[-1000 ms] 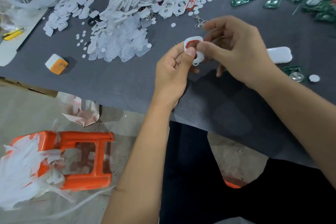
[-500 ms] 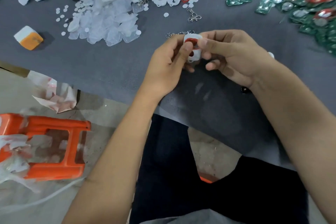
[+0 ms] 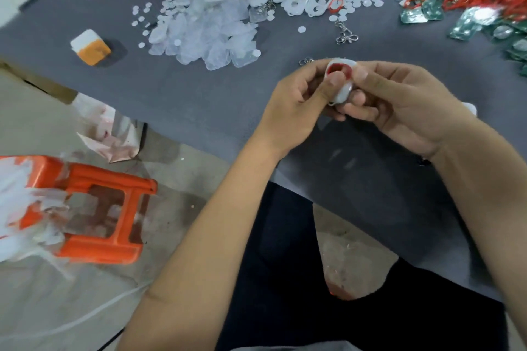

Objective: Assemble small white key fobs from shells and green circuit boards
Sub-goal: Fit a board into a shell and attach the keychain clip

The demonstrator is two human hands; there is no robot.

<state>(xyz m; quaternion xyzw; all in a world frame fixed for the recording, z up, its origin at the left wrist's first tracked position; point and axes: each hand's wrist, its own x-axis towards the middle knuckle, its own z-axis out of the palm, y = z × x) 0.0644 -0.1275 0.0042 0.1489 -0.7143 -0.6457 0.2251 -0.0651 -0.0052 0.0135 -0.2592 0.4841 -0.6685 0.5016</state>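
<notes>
Above the near edge of the grey bench point(image 3: 199, 100), both hands, left hand point(image 3: 296, 105) and right hand point(image 3: 405, 105), grip one white fob point(image 3: 343, 88), thumbs pressing its red ring point(image 3: 339, 69).

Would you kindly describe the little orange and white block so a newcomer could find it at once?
Start at the grey table and go to its left side, below the big heap of white shells. The orange and white block sits alone there, the table's only boxy piece with an orange face among flat white parts.
</notes>
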